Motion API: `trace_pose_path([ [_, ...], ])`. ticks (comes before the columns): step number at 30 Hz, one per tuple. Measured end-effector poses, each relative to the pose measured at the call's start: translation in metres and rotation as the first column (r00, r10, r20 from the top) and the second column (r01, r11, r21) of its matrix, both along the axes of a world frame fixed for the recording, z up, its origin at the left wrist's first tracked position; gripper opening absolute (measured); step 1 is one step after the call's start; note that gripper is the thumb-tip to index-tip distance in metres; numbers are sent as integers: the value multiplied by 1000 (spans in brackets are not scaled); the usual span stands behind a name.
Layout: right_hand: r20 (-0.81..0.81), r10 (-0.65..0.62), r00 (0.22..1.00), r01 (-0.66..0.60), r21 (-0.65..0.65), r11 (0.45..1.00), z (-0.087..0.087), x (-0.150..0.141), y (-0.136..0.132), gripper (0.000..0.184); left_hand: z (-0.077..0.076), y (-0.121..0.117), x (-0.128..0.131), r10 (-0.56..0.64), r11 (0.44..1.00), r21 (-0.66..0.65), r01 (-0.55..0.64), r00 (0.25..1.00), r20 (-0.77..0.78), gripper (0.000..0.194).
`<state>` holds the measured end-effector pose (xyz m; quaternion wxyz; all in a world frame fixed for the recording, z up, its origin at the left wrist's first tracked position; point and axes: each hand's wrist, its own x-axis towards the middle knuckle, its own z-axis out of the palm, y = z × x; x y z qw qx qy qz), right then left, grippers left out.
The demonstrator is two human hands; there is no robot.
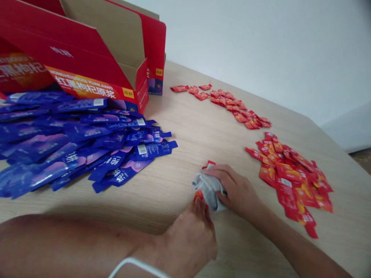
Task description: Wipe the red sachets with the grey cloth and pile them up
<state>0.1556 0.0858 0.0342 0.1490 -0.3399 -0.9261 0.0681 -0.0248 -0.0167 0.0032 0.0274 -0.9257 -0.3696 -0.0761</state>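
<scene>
At the middle front of the table, my left hand (pixel 189 235) pinches the near end of a red sachet (pixel 198 195). A crumpled grey cloth (pixel 208 188) lies over most of that sachet, and its red far tip peeks out beyond. My right hand (pixel 236 189) is closed on the cloth, pressing it against the sachet. To the right of my hands is a loose pile of red sachets (pixel 290 173), and on the left a large heap of blue sachets (pixel 72 143).
Open red cardboard boxes (pixel 95 73) stand at the back left, behind the blue heap. A curved row of red sachets (pixel 232 106) runs along the far side of the wooden table (pixel 185 116). Beyond its back edge rises a pale wall (pixel 246 46).
</scene>
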Motion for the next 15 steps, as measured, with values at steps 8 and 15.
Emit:
trace_pose_path([
  [8,84,-80,993,90,-118,989,-19,-6,26,35,8,4,3,-35,994,100,46,993,-110,57],
  [15,-3,-175,985,175,24,984,5,-3,41,35,3,2,1,-46,990,131,59,994,-96,49],
])
